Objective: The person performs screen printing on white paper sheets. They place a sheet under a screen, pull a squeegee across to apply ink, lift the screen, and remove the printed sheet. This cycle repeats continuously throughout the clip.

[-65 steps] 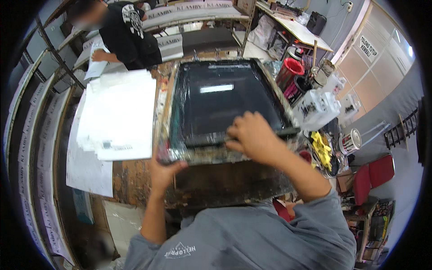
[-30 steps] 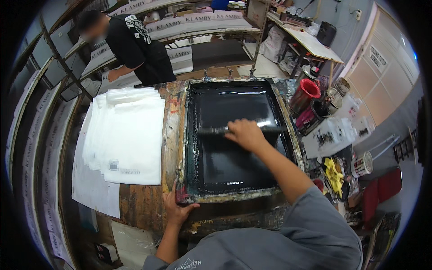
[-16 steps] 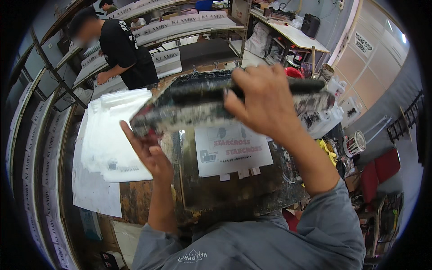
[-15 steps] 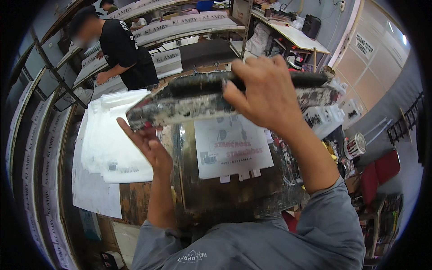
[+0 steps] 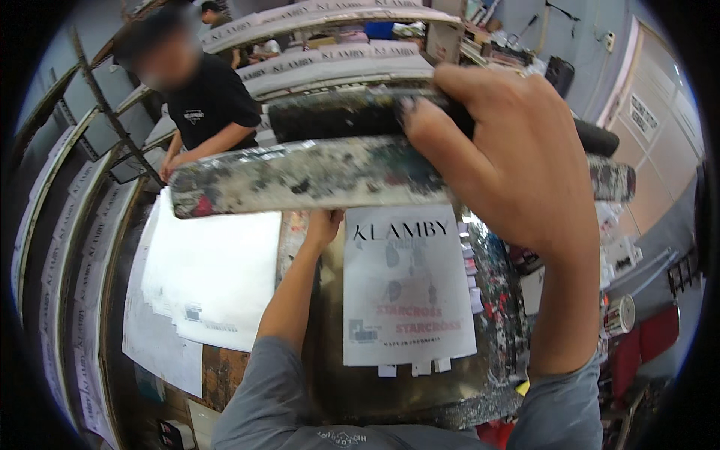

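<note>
Left hand (image 5: 325,224) under the screen frame (image 5: 300,178), grip hidden; right hand (image 5: 514,154) clasping the squeegee (image 5: 334,121) along it.
Beneath the frame's middle, the printed sheet (image 5: 409,289) looks light and limp, probably best pinched at a corner, off any wet ink.

Bold black capitals are running across the far end of the printed sheet (image 5: 411,292); two staggered lines of red capitals are filling its near part, with a dark code-like block at left and small dark lettering beneath. The white stack (image 5: 214,274) at left is carrying a small dark block and faint print. Rack sheets at left (image 5: 73,315) and far rack sheets (image 5: 337,54) are repeating dark capitals. The door sign (image 5: 643,116) at right is showing dark capitals. A co-worker's black shirt (image 5: 214,94) and the wearer's grey shirt (image 5: 409,439) are bearing white print.
</note>
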{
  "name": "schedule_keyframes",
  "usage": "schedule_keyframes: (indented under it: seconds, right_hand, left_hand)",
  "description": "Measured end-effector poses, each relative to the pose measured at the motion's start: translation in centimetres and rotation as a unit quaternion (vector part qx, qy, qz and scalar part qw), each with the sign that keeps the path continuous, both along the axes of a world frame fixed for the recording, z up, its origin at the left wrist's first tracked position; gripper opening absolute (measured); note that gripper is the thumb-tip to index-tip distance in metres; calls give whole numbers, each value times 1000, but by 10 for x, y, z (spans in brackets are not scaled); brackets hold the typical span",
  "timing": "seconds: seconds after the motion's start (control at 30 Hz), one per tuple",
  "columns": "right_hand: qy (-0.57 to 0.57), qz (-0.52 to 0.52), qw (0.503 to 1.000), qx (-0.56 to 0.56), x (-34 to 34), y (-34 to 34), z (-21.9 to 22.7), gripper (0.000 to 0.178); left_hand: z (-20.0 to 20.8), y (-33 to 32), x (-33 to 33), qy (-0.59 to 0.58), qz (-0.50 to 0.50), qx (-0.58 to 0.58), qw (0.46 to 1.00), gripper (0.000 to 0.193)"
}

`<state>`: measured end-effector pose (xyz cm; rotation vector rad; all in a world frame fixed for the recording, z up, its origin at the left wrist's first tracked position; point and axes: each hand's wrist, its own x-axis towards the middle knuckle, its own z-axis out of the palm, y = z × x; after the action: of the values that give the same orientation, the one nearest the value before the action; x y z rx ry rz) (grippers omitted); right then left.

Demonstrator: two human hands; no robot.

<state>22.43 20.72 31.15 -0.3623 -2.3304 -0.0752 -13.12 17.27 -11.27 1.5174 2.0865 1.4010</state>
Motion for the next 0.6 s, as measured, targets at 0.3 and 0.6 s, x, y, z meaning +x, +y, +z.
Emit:
schedule_keyframes:
  seconds: [0.3,0.6]
  right_hand:
    - [49,-6,999,3,5,-19,-18,44]
    - [11,-25,1000,1,23,-40,-23,42]
  left_hand:
    - [32,-42,10,82,80,-34,993,30]
    - [-29,17,11,115,94,-150,978,50]
